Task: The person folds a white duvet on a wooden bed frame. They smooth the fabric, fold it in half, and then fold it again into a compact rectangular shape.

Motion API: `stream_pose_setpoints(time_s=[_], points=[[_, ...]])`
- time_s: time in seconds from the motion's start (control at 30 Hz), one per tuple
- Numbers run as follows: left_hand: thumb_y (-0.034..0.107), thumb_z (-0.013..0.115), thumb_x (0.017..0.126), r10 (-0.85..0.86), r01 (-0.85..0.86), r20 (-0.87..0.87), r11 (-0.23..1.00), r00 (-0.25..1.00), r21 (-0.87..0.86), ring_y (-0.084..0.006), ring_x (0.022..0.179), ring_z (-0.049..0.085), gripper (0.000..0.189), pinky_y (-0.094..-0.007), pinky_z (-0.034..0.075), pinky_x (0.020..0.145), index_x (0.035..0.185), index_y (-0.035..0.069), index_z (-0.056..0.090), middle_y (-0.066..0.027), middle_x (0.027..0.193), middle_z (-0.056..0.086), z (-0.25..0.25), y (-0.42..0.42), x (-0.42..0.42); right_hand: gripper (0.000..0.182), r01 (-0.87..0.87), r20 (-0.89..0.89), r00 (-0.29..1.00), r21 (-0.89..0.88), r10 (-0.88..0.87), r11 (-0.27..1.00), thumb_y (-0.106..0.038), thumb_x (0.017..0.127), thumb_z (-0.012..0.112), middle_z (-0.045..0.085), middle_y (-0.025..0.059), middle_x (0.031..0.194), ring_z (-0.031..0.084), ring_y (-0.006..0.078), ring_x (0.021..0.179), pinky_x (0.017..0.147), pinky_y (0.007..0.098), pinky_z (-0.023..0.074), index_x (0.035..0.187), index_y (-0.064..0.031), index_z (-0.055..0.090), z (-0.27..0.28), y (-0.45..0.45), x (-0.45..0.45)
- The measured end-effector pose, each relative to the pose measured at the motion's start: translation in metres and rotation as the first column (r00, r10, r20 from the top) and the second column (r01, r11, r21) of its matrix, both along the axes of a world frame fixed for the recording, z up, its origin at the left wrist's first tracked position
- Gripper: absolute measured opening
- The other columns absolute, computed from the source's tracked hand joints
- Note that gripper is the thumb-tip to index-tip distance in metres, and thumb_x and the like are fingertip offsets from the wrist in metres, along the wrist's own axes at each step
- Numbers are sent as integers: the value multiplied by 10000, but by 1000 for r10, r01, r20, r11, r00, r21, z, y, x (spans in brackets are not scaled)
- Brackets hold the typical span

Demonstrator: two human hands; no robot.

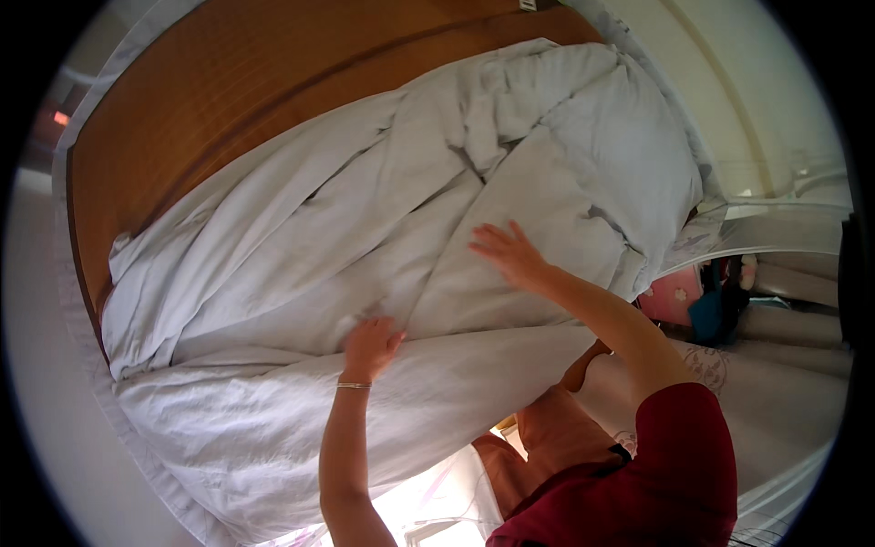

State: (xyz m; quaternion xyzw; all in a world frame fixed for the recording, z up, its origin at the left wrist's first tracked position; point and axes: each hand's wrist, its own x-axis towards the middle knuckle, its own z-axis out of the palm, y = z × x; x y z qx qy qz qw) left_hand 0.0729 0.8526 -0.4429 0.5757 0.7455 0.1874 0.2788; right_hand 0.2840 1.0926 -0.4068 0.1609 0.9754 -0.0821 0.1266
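A rumpled white duvet [287, 273] spreads across most of the view, with deep folds running over its middle. My left hand [372, 347], with a thin bracelet at the wrist, is on the duvet near its front fold. Its fingers are partly curled, and whether they grip the cloth is unclear. Further right and farther away, my right hand [509, 253] is over the duvet, palm down, fingers apart and slightly blurred. Nothing shows in its grasp.
Behind the duvet lies a smooth brown bed surface [225, 89] with a pale fabric border [60, 184]. Sheer white netting [786, 225] hangs at the right. Beyond it are a pink item [673, 294] and dark and teal cloth [711, 318].
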Motion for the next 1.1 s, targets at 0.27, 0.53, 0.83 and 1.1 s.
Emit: stream_pose_setpoints(time_s=[0.27,0.53,0.83,1.1], points=[[233,660,605,293,-166,201,859,935,-484,-333,731,582,433,-398,455,654,953,4,543,-182,778,599,-14,67,90,27,-376,38,923,-117,383,919,-190,675,529,507,-6,644,486,179,677,744,447,314,682,-192,554,-60,32,-11],[138,618,690,536,-551,-280,834,796,31,-329,948,488,450,-390,392,813,1085,-27,478,-181,1016,525,111,162,13,195,11,-719,694,-42,-38,999,-181,651,592,484,59,826,444,210,890,806,432,291,833,-138,536,64,115,-48],[407,661,624,-45,50,-267,999,963,11,-291,956,451,559,-420,319,837,1004,31,497,-139,965,506,61,59,212,442,498,-613,506,-368,-607,786,-5,612,601,448,91,1140,402,292,1073,882,437,331,1033,-111,520,29,132,146],[378,678,589,-305,201,-379,935,874,-291,-320,1109,315,742,-505,265,872,1209,116,367,-157,1218,325,-6,-30,296,666,815,-266,527,-112,-808,568,-94,574,646,379,221,1172,386,368,1067,888,405,338,1181,-34,378,4,52,367]])
